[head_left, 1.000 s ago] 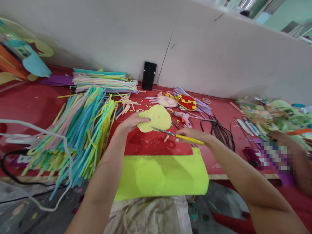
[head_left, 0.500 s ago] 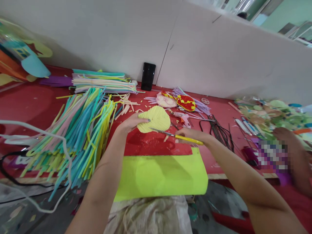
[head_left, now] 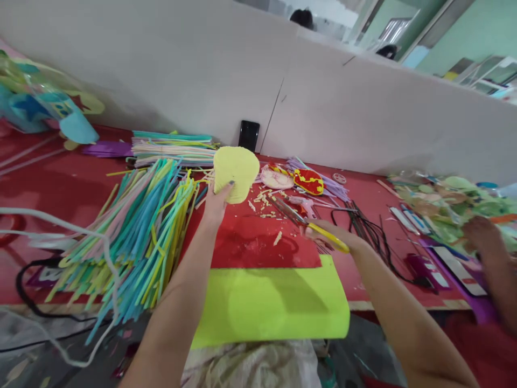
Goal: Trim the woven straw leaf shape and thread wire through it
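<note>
My left hand (head_left: 220,196) pinches a pale yellow, rounded craft piece (head_left: 236,170) at its lower left edge and holds it up above the table, flat face towards me. In my right hand (head_left: 317,229) are yellow-handled scissors (head_left: 329,237); their blades point up and left, apart from the yellow piece. Small pale offcuts (head_left: 264,202) lie scattered beyond the blades. Below both hands is a red sheet (head_left: 250,248), with a bright yellow-green sheet (head_left: 270,304) hanging over the table's front edge.
Coloured pipe cleaners (head_left: 145,215) heap up on the left. A phone (head_left: 249,134) leans on the white partition (head_left: 181,70). A pink glue gun (head_left: 304,206) and a red-and-yellow craft piece (head_left: 309,181) lie behind the scissors. At right, another person's hand (head_left: 480,231) is by green pieces (head_left: 456,199).
My left hand has raised the yellow piece up and to the left, away from the scissors, and turned it. More offcuts now show on the table. The other person's hand shifted slightly.
</note>
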A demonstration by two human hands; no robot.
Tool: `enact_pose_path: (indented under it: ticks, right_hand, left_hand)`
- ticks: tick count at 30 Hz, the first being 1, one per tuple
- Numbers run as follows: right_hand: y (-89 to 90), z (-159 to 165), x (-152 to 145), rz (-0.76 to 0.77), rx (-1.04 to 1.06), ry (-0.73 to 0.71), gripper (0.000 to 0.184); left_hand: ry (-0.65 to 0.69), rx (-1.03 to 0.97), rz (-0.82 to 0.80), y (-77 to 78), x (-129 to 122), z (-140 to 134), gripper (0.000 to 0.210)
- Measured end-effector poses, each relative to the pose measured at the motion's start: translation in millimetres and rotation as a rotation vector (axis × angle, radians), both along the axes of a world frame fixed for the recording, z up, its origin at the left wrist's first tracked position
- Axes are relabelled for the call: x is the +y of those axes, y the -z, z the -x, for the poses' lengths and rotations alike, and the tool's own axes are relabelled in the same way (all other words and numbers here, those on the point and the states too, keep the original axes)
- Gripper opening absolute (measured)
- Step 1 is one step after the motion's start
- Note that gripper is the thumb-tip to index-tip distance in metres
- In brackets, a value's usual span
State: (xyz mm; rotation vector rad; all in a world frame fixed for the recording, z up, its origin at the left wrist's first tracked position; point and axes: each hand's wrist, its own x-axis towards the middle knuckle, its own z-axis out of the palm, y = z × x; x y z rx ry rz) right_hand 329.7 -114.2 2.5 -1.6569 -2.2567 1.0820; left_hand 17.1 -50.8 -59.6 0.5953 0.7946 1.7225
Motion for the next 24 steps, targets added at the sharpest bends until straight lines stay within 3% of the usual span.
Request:
enact_pose_path:
  ticks: [2,5,9,13,15,18,21,24]
  right_hand:
    - [11.2,11.1,-2.1,-0.120,-0.173,0.113,0.046]
    - [27.5,32.0,-5.1,-0.271,-0.487,0.316,0.048]
    - [34.8,52.3,-10.6,-0.230,-0.588,0.242,0.048]
    - [20.2,65.1,-11.5,-0.143,-0.617,0.227,0.041]
    - [9.9,73.9,-6.8,-0.274,-0.512,0.312,0.038]
    - [3.3,91.9,8.0,-0.541,-0.025,0.326,0.030]
    - [12.9,111.5,26.3,-0.531,0.476,0.319,0.029]
    - [29.2,126.0,38.8,-0.457,0.692,0.390,0.028]
  left_hand:
    - [-0.063,-0.027,-0.026,-0.1,1.5,-1.4,0.050]
    - [-0.051,-0.031,-0.072,-0.4,0.0,-4.4,0.053]
    - [-0.005,0.030,-0.115,0.2,-3.5,-10.0,0.055]
    - [0.024,0.077,-0.128,1.6,-5.4,-15.8,0.055]
    - [0.050,0.089,-0.134,2.3,-6.7,-18.9,0.053]
    - [0.089,0.099,-0.141,3.1,-9.8,-24.3,0.052]
    - [0.125,0.124,-0.139,4.3,-13.0,-30.1,0.052]
    - [0.150,0.141,-0.127,5.9,-14.7,-35.3,0.054]
